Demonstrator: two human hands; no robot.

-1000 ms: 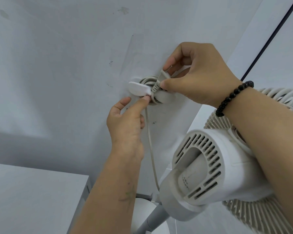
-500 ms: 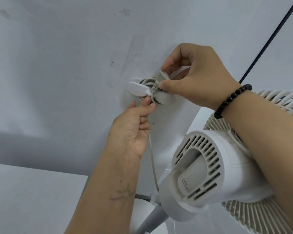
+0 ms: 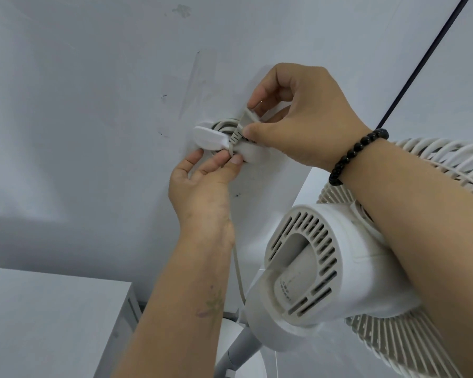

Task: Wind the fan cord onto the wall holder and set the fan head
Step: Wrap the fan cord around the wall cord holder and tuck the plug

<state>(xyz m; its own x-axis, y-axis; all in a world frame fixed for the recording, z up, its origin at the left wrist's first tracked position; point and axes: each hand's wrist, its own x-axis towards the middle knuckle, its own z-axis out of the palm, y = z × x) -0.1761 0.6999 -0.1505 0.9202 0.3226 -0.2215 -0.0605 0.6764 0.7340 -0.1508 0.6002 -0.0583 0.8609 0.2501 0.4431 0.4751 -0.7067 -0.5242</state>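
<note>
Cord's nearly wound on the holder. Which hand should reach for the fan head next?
Probably the right hand: its forearm already lies across the fan head. But it pinches the plug at the holder, and the left hand pinches the cord.

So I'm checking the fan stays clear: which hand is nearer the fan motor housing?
Left. The left hand is below the holder, left of the fan motor housing; the right hand is higher.

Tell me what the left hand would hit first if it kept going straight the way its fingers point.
The left hand points up toward the wall. Its fingertips already touch the cord just under the white holder, so the holder's underside likely comes first, then the wall behind it. Depth is hard to judge.
</note>
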